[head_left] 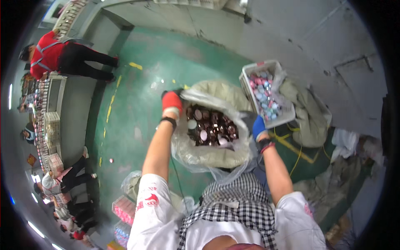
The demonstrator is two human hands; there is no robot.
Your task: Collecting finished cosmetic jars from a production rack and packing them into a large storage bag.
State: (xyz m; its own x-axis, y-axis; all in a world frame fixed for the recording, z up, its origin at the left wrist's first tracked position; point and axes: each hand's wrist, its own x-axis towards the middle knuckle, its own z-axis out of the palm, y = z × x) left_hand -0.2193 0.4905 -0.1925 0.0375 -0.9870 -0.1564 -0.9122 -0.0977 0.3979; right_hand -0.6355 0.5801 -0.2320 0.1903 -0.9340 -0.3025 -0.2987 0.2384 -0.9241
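Observation:
In front of me stands a large beige woven sack (214,158) with a clear plastic liner (225,176) turned out over its rim. Inside lie many glossy dark brown pieces (214,127), like small jars or caps, with a few pale pink and whitish round ones among them. My left hand (171,102), in a red glove with dark fingertips, is closed on the sack's left rim. On the opposite side my right hand (257,126), in a blue glove with dark fingers, grips the right rim. Its fingertips are slightly blurred.
A white plastic crate (285,118) of pink and blue pieces stands at the right beside another beige sack (306,112). Yellow cord (296,162) lies on the green floor (146,62). Boxes of pink pieces (123,210) stand lower left. People work along a line at far left, one in red (52,50).

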